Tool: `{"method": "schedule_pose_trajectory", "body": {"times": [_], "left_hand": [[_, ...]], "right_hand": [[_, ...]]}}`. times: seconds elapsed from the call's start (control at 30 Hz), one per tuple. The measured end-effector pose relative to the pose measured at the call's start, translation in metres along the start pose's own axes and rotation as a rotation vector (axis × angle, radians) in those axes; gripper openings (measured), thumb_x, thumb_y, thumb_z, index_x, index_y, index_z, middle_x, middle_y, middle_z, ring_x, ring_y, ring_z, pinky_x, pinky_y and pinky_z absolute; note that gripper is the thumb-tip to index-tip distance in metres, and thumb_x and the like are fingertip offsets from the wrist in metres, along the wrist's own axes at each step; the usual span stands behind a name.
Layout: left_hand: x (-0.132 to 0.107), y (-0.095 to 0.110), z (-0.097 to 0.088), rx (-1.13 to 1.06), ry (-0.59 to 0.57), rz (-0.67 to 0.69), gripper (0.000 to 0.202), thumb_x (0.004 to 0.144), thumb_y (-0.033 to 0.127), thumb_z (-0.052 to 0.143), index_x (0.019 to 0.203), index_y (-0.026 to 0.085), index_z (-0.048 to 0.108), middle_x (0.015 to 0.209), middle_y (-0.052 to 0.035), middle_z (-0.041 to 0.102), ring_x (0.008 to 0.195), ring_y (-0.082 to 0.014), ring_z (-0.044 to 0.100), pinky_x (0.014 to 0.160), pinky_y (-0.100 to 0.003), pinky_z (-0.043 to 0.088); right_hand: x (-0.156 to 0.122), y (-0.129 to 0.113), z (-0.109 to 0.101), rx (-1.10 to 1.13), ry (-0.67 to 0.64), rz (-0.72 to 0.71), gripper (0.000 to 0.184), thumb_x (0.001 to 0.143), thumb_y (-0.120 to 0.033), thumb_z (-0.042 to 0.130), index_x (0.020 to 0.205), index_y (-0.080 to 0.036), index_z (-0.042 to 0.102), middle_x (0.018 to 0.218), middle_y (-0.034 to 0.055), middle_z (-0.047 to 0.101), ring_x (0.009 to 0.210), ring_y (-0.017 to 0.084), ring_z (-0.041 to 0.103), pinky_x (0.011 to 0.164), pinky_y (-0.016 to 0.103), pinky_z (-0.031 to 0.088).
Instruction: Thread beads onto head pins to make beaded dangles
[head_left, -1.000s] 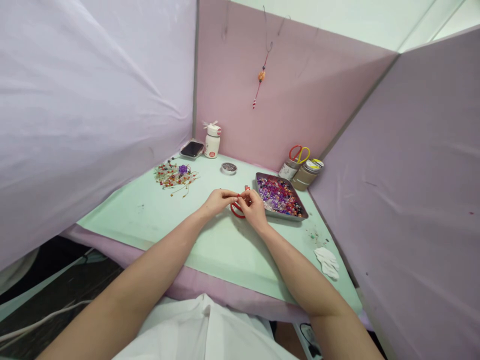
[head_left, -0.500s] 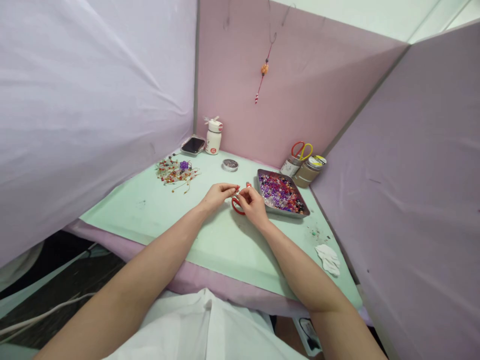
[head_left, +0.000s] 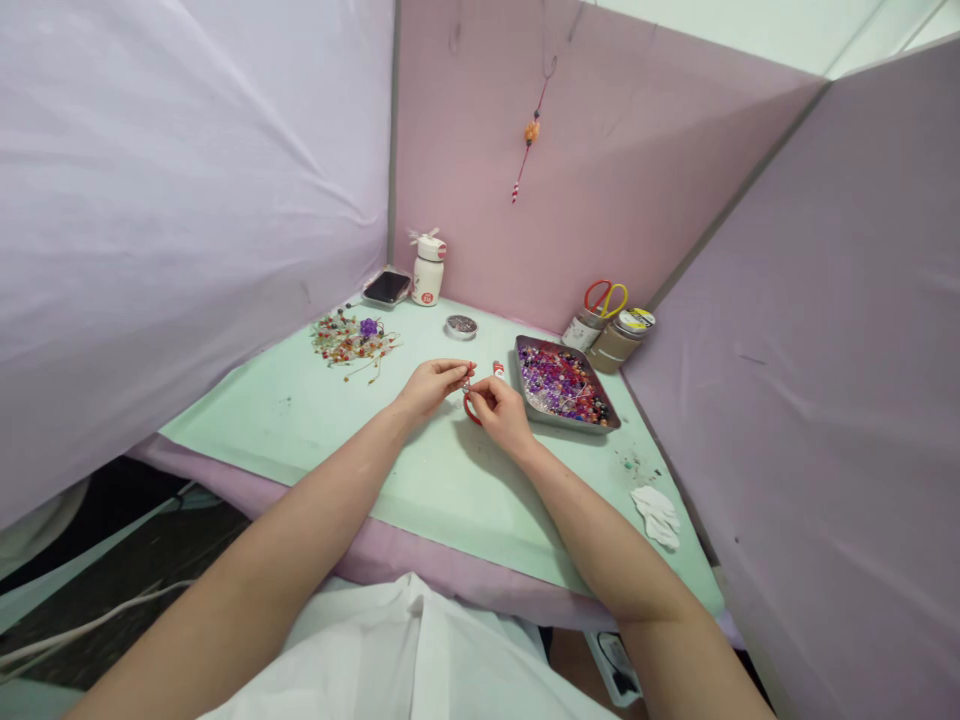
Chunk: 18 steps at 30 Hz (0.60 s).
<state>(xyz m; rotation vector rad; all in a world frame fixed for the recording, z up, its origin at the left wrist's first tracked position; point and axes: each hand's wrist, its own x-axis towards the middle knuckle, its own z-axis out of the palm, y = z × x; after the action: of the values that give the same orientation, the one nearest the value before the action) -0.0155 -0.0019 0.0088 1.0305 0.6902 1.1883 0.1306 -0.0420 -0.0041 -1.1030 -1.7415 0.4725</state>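
My left hand (head_left: 437, 387) is closed in a pinch on a short red cord (head_left: 470, 372) above the middle of the table. Just to its right, my right hand (head_left: 501, 411) pinches at the cord's lower end, with fingertips close to those of the left. A small shiny bit shows between the fingertips, too small to make out. Beneath the right hand lies a pair of scissors with a red handle (head_left: 471, 408), partly covered by the fingers. A small red and white object (head_left: 499, 370) rests just beyond that hand.
To the right stands a metal tray (head_left: 574, 428) of mixed beads, with jars (head_left: 619, 340) and upright scissors (head_left: 606, 297) behind. Strung beads (head_left: 349, 345) lie at left, near a phone (head_left: 387, 287) and white bottle (head_left: 427, 272). A round tin (head_left: 461, 327) sits mid-back; a beaded string (head_left: 532, 132) hangs above.
The right hand has shifted slightly left, and its fingertips are now just below the left ones. A stretch of red cord shows more plainly between them.
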Motion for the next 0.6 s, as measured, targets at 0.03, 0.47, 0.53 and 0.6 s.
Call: {"method": "schedule_pose_trajectory", "body": {"times": [0.03, 0.47, 0.53, 0.6], "left_hand": [[-0.001, 0.002, 0.001, -0.009, 0.003, -0.012, 0.029, 0.059, 0.031, 0.078, 0.081, 0.013, 0.071, 0.088, -0.0086, 0.07, 0.083, -0.0141, 0.06, 0.086, -0.032, 0.044], [-0.002, -0.003, -0.001, 0.169, -0.15, -0.059, 0.022, 0.061, 0.028, 0.074, 0.079, 0.016, 0.069, 0.083, -0.0036, 0.067, 0.076, -0.0122, 0.059, 0.079, -0.028, 0.043], [-0.001, -0.005, -0.003, 0.202, -0.19, -0.041, 0.022, 0.063, 0.029, 0.073, 0.08, 0.015, 0.069, 0.082, -0.0036, 0.067, 0.075, -0.0121, 0.059, 0.077, -0.028, 0.043], [0.0, -0.005, -0.004, 0.225, -0.218, -0.026, 0.022, 0.064, 0.029, 0.072, 0.081, 0.015, 0.069, 0.081, -0.0034, 0.067, 0.073, -0.0119, 0.059, 0.076, -0.027, 0.042]], "right_hand": [[0.0, 0.001, 0.0, -0.009, 0.005, 0.0, 0.011, 0.081, -0.03, 0.053, 0.077, -0.022, 0.059, 0.068, -0.0006, 0.057, 0.061, 0.014, 0.05, 0.062, 0.029, 0.043], [0.003, 0.002, -0.004, 0.01, 0.143, -0.022, 0.024, 0.08, -0.025, 0.053, 0.104, -0.023, 0.056, 0.102, 0.0055, 0.053, 0.081, 0.014, 0.056, 0.066, 0.028, 0.048], [0.003, 0.001, -0.005, -0.015, 0.133, -0.051, 0.015, 0.082, -0.025, 0.052, 0.095, -0.022, 0.058, 0.096, 0.0049, 0.055, 0.085, 0.016, 0.055, 0.07, 0.029, 0.047], [0.004, 0.0, -0.006, -0.035, 0.137, -0.062, 0.009, 0.083, -0.027, 0.052, 0.087, -0.022, 0.058, 0.091, 0.0041, 0.056, 0.087, 0.017, 0.055, 0.074, 0.03, 0.047]]}}
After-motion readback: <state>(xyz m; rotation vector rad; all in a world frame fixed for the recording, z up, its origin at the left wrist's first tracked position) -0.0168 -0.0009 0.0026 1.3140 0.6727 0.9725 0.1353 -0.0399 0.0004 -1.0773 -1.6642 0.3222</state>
